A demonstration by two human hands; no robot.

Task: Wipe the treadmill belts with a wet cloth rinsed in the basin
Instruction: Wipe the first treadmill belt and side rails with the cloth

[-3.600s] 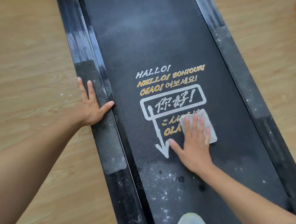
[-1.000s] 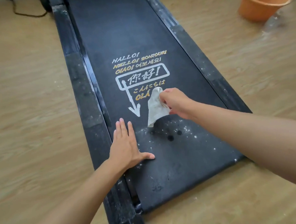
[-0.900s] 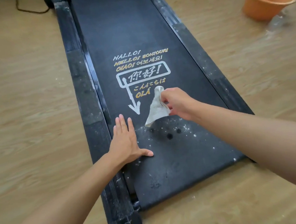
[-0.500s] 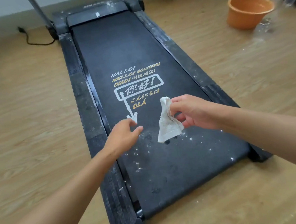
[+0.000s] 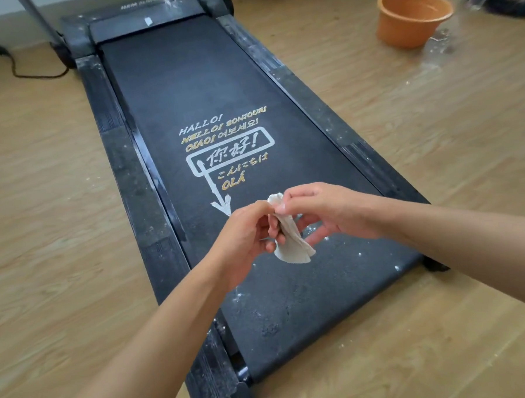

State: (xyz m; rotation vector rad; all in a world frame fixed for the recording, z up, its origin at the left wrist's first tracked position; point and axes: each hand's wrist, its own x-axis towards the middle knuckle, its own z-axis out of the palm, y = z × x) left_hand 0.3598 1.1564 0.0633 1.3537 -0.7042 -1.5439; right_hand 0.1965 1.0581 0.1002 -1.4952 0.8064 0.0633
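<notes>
A wooden floor [image 5: 58,209] lies under a black treadmill belt [image 5: 188,81]. Above its near end, the left hand [image 5: 245,239] and right hand [image 5: 326,213] both pinch the top of a small white cloth [image 5: 289,243], which hangs down. An orange basin [image 5: 413,17] sits far off to the right.

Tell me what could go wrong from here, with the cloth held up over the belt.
1. The cloth hangs from fingertip pinches of the left hand and right hand; it may slip onto the dirty near end of the belt.
2. Wiping without a rinse would likely smear the white specks; the basin stands well off to the right.
3. The floor beside the basin looks wet, a possible slip.
</notes>
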